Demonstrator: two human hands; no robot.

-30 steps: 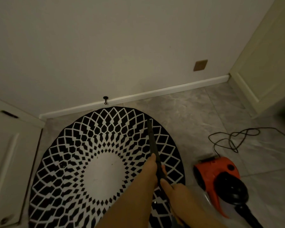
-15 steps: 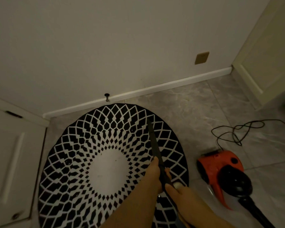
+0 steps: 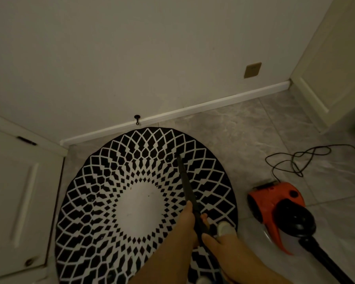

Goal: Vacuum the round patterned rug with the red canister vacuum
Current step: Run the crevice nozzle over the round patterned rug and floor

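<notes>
Wand (image 3: 186, 184) gripped by both hands, tip on rug (image 3: 103, 203).

A round black-and-white woven cloth rug (image 3: 146, 201) lies matt on smooth, faintly glossy grey marbled floor tiles (image 3: 244, 140), right of it a glossy red plastic canister vacuum (image 3: 273, 201)

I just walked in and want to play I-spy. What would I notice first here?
The round black-and-white rug on the grey floor, by the wall, grabs the eye first. Both hands, left and right, hold a thin black wand whose tip rests on the rug's far side. To the right sits the bright red vacuum, with a black cord looped behind it.
</notes>
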